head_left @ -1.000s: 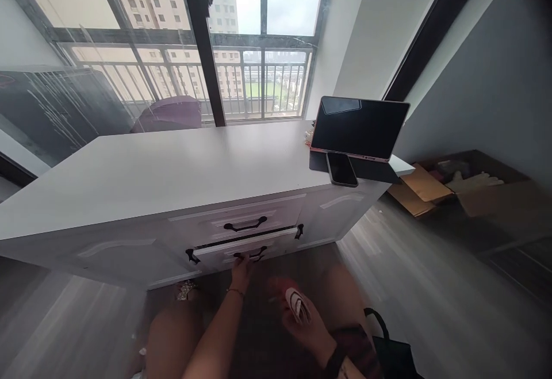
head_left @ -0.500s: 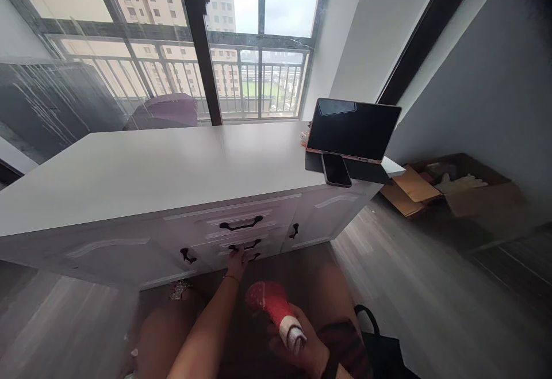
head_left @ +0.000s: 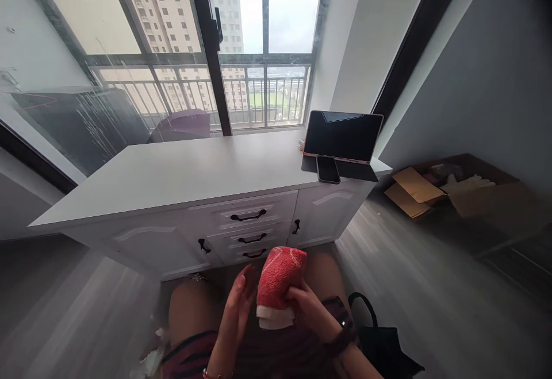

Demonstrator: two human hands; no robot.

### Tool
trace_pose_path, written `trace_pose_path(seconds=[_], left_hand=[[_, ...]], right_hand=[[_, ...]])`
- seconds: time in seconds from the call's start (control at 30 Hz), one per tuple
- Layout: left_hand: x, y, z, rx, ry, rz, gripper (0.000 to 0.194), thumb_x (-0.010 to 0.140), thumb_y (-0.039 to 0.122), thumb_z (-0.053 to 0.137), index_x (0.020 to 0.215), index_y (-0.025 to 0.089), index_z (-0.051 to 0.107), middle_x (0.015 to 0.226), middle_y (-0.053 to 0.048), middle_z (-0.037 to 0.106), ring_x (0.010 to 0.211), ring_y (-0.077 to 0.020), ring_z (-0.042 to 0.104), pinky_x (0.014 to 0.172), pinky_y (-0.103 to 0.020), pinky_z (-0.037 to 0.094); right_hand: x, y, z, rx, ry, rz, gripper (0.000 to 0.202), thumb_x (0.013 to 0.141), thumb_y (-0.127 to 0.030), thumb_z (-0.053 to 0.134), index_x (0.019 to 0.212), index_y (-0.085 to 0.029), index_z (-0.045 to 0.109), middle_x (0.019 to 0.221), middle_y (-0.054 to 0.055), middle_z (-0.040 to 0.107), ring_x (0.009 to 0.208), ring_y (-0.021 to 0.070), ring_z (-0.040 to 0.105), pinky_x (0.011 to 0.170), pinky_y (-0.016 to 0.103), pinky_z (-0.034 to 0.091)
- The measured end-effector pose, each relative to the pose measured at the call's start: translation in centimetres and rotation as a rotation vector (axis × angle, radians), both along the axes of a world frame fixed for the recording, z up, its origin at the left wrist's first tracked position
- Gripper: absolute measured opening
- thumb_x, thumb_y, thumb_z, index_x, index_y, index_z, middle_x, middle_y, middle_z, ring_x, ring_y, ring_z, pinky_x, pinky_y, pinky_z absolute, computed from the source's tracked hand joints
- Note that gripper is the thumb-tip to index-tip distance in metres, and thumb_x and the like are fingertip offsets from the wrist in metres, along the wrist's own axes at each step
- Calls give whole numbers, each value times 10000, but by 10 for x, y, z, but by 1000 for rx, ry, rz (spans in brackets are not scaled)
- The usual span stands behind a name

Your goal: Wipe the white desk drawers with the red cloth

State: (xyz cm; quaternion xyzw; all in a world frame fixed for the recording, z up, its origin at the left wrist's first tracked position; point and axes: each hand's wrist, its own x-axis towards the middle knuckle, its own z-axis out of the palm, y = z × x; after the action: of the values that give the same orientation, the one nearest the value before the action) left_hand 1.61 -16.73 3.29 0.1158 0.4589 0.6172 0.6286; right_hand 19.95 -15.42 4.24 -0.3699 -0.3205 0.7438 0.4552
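A red fuzzy cloth item with a white band (head_left: 280,284) is held above my lap, its white edge facing down. My right hand (head_left: 304,304) grips it from the right side, thumb on the red fabric. Just left of it, touching nothing, my left hand (head_left: 241,295) is raised with its fingers apart. In front stands a white cabinet (head_left: 172,177) with dark handles; the middle drawer handle (head_left: 252,238) and the other drawers are closed.
A tablet (head_left: 342,136) leans on its stand at the cabinet top's right end, with a phone (head_left: 328,169) before it. An open cardboard box (head_left: 483,198) sits on the floor at right. A black bag (head_left: 383,347) lies beside my right leg. Windows are behind the cabinet.
My left hand has left the drawer handle and come back near the red item. My right hand has raised the item, which now appears broader and more upright. The view has shifted.
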Motion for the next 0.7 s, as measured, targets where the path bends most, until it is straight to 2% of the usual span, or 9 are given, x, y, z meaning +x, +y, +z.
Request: trace_pose_path(seconds=[0.13,0.2,0.27,0.37,0.43,0.6,0.7], left_hand=[[15,-40,36,107,29,-36,837,452,569,877,1168,182,684,1285,-173,648,1258,-417,540,948,-453,522],[25,-51,51,114,61,-35,889,433,544,889,1201,161,659,1210,-188,682,1167,-431,600,925,-474,530],[35,-59,61,102,114,1,881,465,460,897,1253,183,620,1184,-165,697,1114,-402,637,906,-455,542],[49,-68,68,124,186,94,879,509,314,894,1316,258,552,1276,-99,659,1164,-333,620,914,-371,545],[55,-73,70,155,209,109,859,542,268,881,1326,277,530,1323,-74,628,1209,-301,593,936,-331,532],[58,-88,79,209,254,64,657,640,275,827,1253,256,591,1281,-56,647,1221,-277,581,980,-320,506],[59,-94,84,234,298,78,618,658,276,819,1235,260,599,1302,-49,637,1259,-275,553,1024,-323,477]], right_hand=[[-1,-6,26,41,-17,69,270,551,-105,759,792,-178,662,764,-17,640,764,163,559,773,306,466],[-2,-12,42,96,-34,150,331,548,-135,809,854,-173,690,840,1,674,826,181,583,818,318,466],[-3,-20,56,145,-46,191,358,593,-241,845,919,-174,712,909,19,696,865,188,594,841,324,464],[-7,-31,67,184,-55,127,406,691,-471,802,963,-178,730,947,34,709,879,187,599,868,331,462],[-10,-37,69,204,-48,78,450,721,-552,758,972,-180,736,959,37,715,890,189,602,893,334,458],[-9,-49,72,318,-103,-18,424,770,-526,723,1021,-183,729,1001,37,718,903,193,600,879,317,464],[-8,-52,77,397,-153,-112,341,795,-477,712,979,-190,723,978,29,702,887,181,584,831,288,468]])
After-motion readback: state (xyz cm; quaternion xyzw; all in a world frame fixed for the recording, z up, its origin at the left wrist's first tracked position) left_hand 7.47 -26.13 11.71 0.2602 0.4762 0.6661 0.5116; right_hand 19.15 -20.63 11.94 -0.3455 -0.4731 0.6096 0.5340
